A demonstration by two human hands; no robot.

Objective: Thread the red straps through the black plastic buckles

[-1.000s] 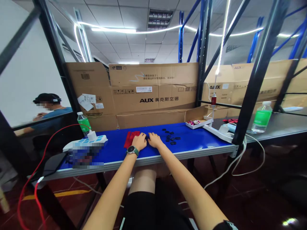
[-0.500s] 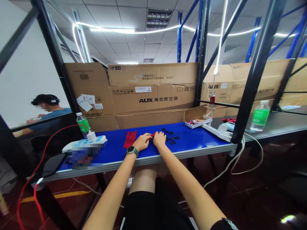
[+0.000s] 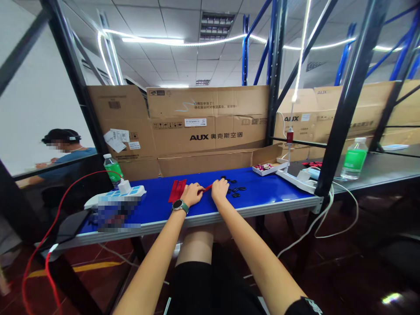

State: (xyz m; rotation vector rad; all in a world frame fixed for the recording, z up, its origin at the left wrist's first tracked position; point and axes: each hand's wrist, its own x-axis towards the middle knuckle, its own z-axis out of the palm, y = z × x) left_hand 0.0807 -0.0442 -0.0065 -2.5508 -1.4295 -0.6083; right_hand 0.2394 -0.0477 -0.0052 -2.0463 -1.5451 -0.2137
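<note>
A narrow red strip [image 3: 207,188], perhaps fabric, spans the gap between my hands just above the blue tabletop. My left hand [image 3: 193,194], with a watch on its wrist, pinches one end of it. The other end disappears into the closed fingers of my right hand [image 3: 219,190], which hide whatever else may be there. Flat red strips [image 3: 177,190] lie side by side just left of my left hand. Several small black loop-like pieces [image 3: 236,190], possibly buckles, are scattered beside my right hand.
An open white carton [image 3: 267,168] with small items stands at the back right, near a power strip [image 3: 300,183]. On the left are another power strip [image 3: 134,192], a green-labelled bottle [image 3: 113,168] and a red cable. Cardboard [image 3: 210,135] walls the back; a person [image 3: 74,153] sits beyond.
My hands have drawn slightly apart, the right one moving a little to the right. More of the red strip now shows between them.
</note>
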